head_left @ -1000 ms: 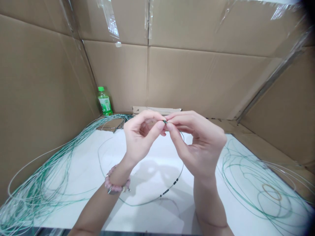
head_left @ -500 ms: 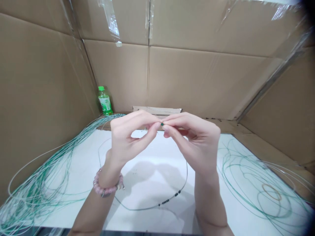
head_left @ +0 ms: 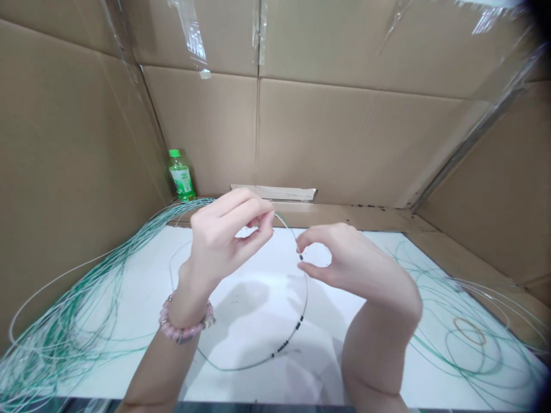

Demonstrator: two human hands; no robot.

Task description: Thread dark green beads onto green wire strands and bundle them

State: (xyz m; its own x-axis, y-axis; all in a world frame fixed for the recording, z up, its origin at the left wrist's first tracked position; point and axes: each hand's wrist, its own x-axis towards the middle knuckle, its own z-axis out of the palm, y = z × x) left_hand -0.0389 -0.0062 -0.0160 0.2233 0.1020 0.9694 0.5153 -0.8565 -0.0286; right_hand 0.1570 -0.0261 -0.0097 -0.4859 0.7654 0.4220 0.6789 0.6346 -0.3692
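My left hand, with a pink beaded bracelet at its wrist, is closed in a pinch on a thin green wire above the white board. From the fingertips the wire curves right and down in a large loop. Beside the wire, my right hand is open, thumb and index fingertip slightly apart. A small dark bead sits on the wire between these fingertips. Several more dark beads are spaced along the lower part of the loop. The wire's end at my left fingers is hidden.
Bundled green wires spread over the left side. Loose green coils and a tan ring lie at right on the white board. A green bottle stands in the back left corner. Cardboard walls enclose the space.
My right hand has moved right and down from my left fingertips, its pinch opening. A dark bead now shows lower on the wire. The left hand has stayed nearly in place.
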